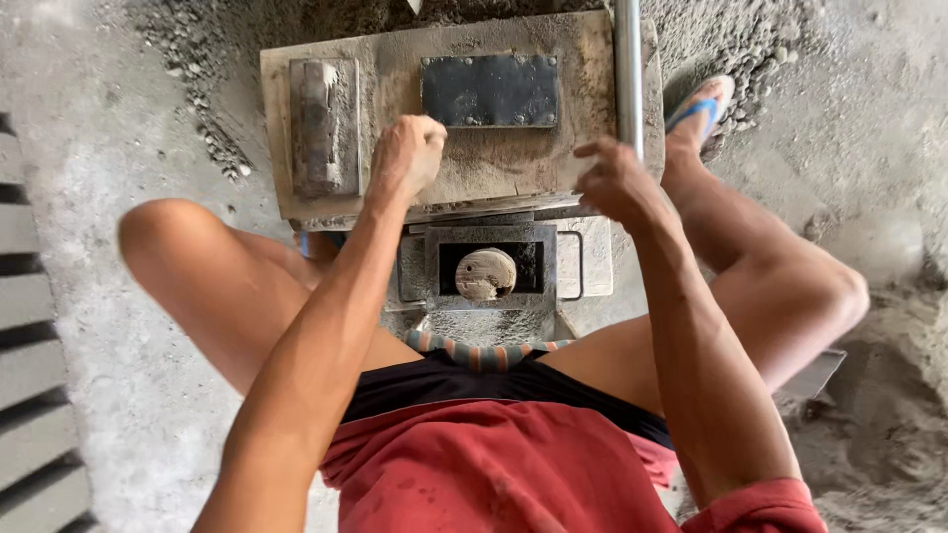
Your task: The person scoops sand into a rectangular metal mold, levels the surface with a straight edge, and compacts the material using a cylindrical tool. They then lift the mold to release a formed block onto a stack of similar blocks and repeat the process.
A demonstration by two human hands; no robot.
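Observation:
A dusty metal block-press lid (474, 163) lies flat in front of me, with a dark steel plate (490, 91) bolted on it and a raised bar (323, 126) at its left. My left hand (407, 153) rests on the lid as a closed fist, nothing seen in it. My right hand (617, 183) hovers at the lid's right edge with fingers curled, just below an upright metal pipe handle (628, 69). Under the lid a square mould opening (489, 268) shows a round wooden plug (485, 274).
My bare knees spread to both sides, and my right foot in a blue flip-flop (699, 107) stands beside the press. Loose grey gravel and sand (750, 44) lie around it. Finished grey concrete blocks (35, 395) are lined up along the left edge.

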